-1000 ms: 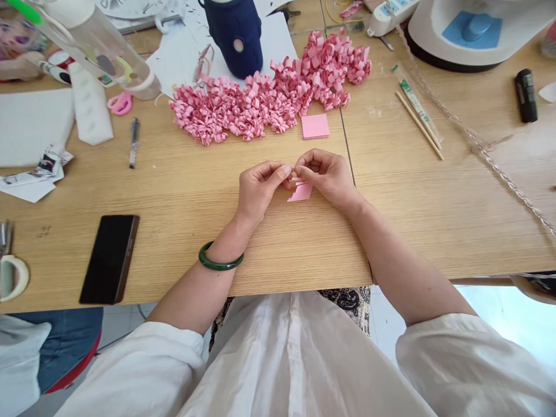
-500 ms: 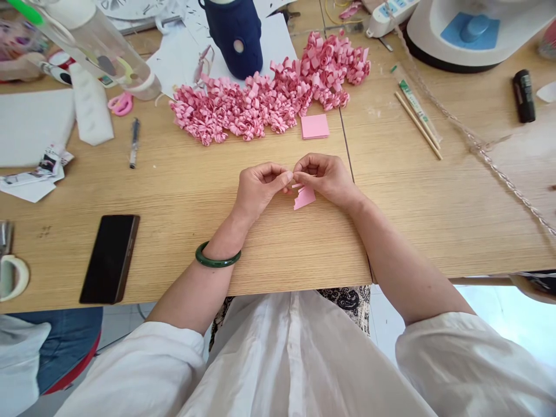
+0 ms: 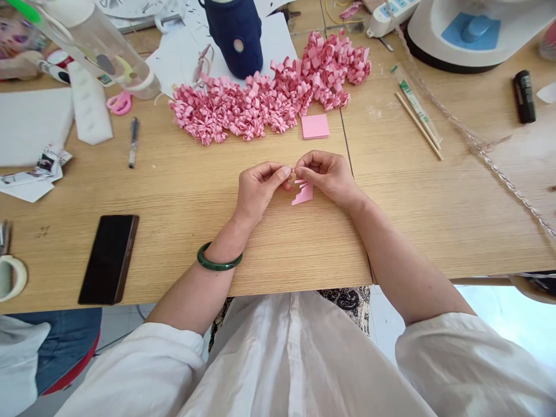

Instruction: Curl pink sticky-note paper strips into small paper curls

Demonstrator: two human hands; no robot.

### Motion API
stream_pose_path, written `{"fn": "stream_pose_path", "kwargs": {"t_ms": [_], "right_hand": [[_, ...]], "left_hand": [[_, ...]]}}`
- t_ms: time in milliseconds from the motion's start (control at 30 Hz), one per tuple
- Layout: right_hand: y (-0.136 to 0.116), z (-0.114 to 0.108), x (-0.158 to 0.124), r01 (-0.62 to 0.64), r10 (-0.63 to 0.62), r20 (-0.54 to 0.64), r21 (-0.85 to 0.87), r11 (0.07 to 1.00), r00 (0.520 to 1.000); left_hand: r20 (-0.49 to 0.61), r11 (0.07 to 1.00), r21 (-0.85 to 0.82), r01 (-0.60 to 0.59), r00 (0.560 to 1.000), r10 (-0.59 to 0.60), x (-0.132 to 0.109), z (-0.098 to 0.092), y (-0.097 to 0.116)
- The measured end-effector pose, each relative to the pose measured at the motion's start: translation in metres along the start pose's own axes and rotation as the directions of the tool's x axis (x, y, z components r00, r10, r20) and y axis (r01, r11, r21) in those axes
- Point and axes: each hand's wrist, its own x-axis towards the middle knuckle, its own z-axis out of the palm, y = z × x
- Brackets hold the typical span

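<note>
Both hands meet over the middle of the table, fingertips pinched close together. My left hand, with a green bangle on its wrist, grips the end of a thin pink strip between thumb and forefinger. Pinched in my right hand is a pink piece of paper with a fringed, stepped edge that hangs below the fingers. Beyond the hands lies a small stack of pink paper. Behind that stretches a long heap of curled pink paper flowers.
A black phone and scissors lie at left. A navy tumbler and clear bottle stand at the back. On the right are wooden sticks, a twisted cord, a black tube and a white appliance.
The fringed paper has shifted slightly up and left with my right hand. Both hands stay pinched together at nearly the same place.
</note>
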Motion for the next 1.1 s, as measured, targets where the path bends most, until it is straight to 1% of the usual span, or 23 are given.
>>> {"fn": "stream_pose_path", "kwargs": {"t_ms": [167,300,467,567,667,800,1033,1100], "right_hand": [[-0.0001,-0.0009,0.0007,0.002,-0.002,-0.011,-0.018,1.0,1.0],[-0.0008,-0.001,0.0005,-0.004,0.003,-0.002,-0.031,1.0,1.0],[-0.0026,-0.0004,-0.0008,-0.009,0.009,0.015,-0.043,0.999,1.0],[-0.0032,-0.0014,-0.001,-0.017,0.019,0.033,-0.062,0.998,0.999],[-0.0033,-0.0032,-0.0009,-0.017,0.021,0.056,-0.062,0.998,0.998],[-0.0026,-0.0046,-0.0012,-0.031,0.034,0.059,-0.055,0.998,0.998],[-0.0046,-0.0027,-0.0024,-0.028,0.032,0.063,-0.056,0.998,0.998],[-0.0058,-0.0022,-0.0025,-0.027,0.031,0.065,-0.067,0.997,0.997]], "left_hand": [[0.008,1.0,0.021,0.004,1.0,-0.004,-0.0006,-0.0004,0.0011],[0.023,0.999,-0.029,0.027,0.999,-0.027,-0.0008,-0.0002,0.0016],[0.064,0.985,-0.109,0.131,0.99,-0.125,0.0011,-0.0009,0.0009],[0.084,0.978,-0.11,0.178,0.982,-0.17,0.0022,-0.0017,0.0011],[0.097,0.973,-0.111,0.201,0.977,-0.191,0.0026,-0.0027,0.0009],[0.105,0.979,-0.085,0.187,0.978,-0.178,0.0022,-0.0044,-0.0004],[0.072,0.994,-0.021,0.105,0.992,-0.103,0.0017,-0.0049,-0.001],[0.066,0.995,0.003,0.097,0.993,-0.097,0.0018,-0.0051,-0.0007]]}}
